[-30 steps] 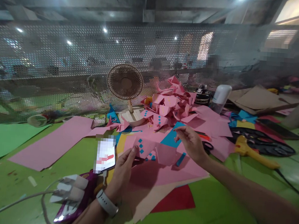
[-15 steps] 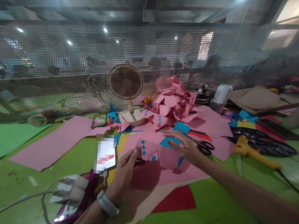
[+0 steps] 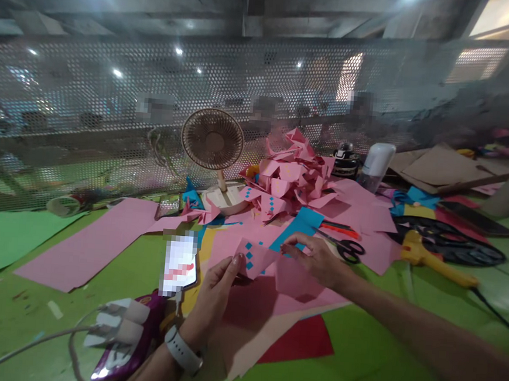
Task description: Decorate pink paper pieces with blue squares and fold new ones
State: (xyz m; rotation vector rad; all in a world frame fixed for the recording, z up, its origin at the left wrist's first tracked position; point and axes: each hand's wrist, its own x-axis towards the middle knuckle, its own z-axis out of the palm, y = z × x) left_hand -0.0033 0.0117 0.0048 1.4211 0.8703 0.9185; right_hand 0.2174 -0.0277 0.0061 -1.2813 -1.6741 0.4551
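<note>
Head view: a phone (image 3: 181, 264) lies on the green table (image 3: 378, 353), and just right of it the left hand (image 3: 214, 284) pinches a pink card (image 3: 254, 260) between thumb and fingers. Blue diamonds run in a column down the card, which is tilted above other pink paper to the right of the phone. Farther right of the phone, the right hand (image 3: 313, 257) is loosely curled, fingertips drawn together near the card's right edge; I cannot tell whether it grips anything. A blue strip (image 3: 301, 226) lies just beyond those fingertips, right of the phone, and black-handled scissors (image 3: 350, 251) lie farther right again. Behind the phone stands a small fan (image 3: 212, 140); behind and to its right rises a heap of folded pink pieces (image 3: 291, 173). A yellow glue gun (image 3: 436, 263) lies well to the phone's right.
</note>
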